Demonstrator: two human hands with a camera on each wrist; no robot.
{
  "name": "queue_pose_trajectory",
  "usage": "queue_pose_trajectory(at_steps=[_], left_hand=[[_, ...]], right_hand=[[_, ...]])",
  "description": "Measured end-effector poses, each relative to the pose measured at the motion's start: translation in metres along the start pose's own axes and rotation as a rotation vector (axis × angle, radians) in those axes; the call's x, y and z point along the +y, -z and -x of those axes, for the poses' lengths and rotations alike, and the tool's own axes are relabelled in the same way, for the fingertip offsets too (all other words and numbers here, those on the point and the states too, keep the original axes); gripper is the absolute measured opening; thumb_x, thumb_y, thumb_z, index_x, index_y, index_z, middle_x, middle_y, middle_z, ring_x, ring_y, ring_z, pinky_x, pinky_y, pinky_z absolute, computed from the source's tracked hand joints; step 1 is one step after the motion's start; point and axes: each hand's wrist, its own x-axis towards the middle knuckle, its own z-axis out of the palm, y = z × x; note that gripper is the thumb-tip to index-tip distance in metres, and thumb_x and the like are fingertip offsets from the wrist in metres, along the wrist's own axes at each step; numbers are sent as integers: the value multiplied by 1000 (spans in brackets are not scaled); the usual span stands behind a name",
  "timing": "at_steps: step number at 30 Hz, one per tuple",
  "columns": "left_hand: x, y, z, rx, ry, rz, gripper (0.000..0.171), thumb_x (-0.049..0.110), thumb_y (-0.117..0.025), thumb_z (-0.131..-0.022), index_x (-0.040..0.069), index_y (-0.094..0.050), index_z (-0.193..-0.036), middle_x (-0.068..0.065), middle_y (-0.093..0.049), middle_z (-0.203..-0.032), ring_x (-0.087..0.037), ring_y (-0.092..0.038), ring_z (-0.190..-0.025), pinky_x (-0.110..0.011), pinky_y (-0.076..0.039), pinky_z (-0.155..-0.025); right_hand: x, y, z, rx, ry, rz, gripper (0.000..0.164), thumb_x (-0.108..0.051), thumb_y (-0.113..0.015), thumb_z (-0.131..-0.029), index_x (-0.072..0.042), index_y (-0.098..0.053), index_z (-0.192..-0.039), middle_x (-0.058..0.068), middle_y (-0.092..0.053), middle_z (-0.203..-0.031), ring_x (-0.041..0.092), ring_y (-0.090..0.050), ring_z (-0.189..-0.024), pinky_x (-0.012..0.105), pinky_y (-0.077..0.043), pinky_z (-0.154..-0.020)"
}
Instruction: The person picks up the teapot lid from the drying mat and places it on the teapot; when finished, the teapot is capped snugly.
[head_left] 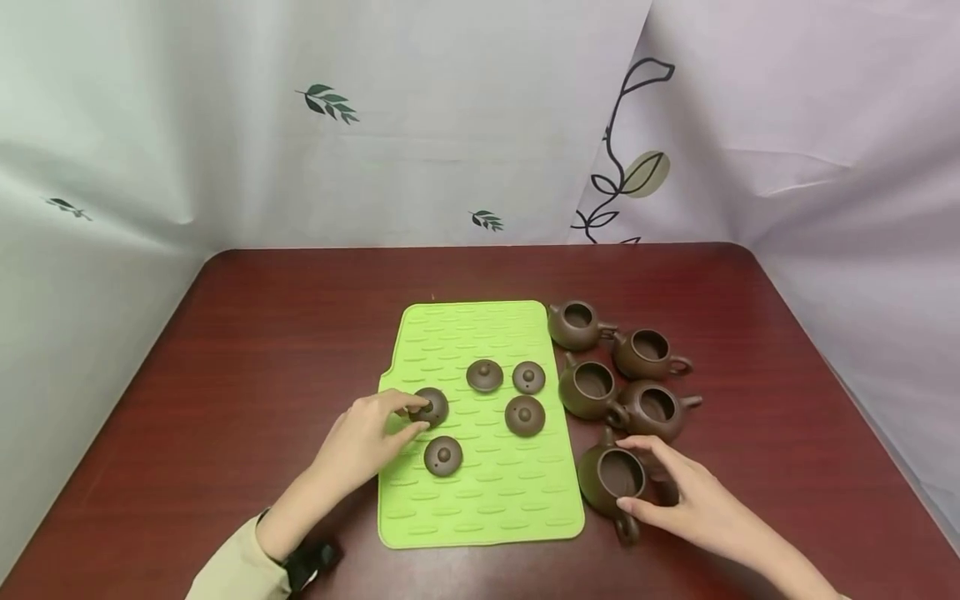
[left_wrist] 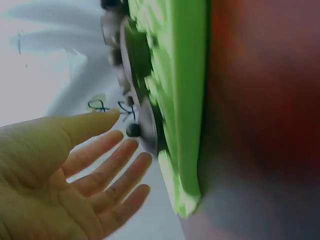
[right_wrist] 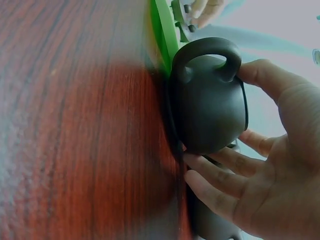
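Note:
On the green mat, my left hand (head_left: 367, 433) reaches over a dark brown teapot lid (head_left: 437, 403). Its thumb and fingertips are spread about the lid's knob (left_wrist: 133, 130), which is not pinched in the left wrist view. A second lid (head_left: 443, 456) lies just nearer to me. At the mat's right edge, my right hand (head_left: 697, 500) holds a lidless brown teapot (head_left: 600, 479), standing upright on the table. The thumb is at its rim near the handle (right_wrist: 212, 47), and the other fingers curl round its far side.
Three more lids, among them one (head_left: 524, 416) at centre right, lie on the green mat (head_left: 480, 521). Several lidless teapots, such as one (head_left: 587, 389) beside the mat, stand on the right of the dark red table (head_left: 285, 333). A pale curtain (head_left: 450, 125) hangs behind.

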Motion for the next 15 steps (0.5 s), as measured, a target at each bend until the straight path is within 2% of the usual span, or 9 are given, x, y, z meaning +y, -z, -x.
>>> queue_pose_trajectory(at_steps=[5, 7, 15], left_hand=[[-14, 4, -14, -32, -168, -39, 24, 15, -76, -78, 15, -73, -101, 1, -65, -101, -20, -64, -95, -36, -53, -71], [-18, 5, -19, -60, -210, -40, 22, 14, -76, -78, 15, -74, -101, -1, -66, -103, -18, -65, -93, -34, -54, -72], [-27, 2, -30, -94, -251, 31, 23, 18, -76, -78, 11, -75, -100, -1, -69, -100, -17, -66, -93, -32, -54, -75]], right_hand=[[3, 0, -3, 2, 32, 0, 49, -37, -75, -78, -29, -51, -120, -12, -59, -120, 6, -62, -99, 27, -51, -79], [4, 1, -4, -6, 38, -4, 48, -38, -75, -77, -27, -52, -118, -12, -59, -120, 6, -62, -99, 27, -51, -80], [5, 0, -5, -6, 26, -7, 47, -39, -76, -76, -25, -54, -116, -11, -60, -120, 5, -62, -96, 27, -51, -78]])
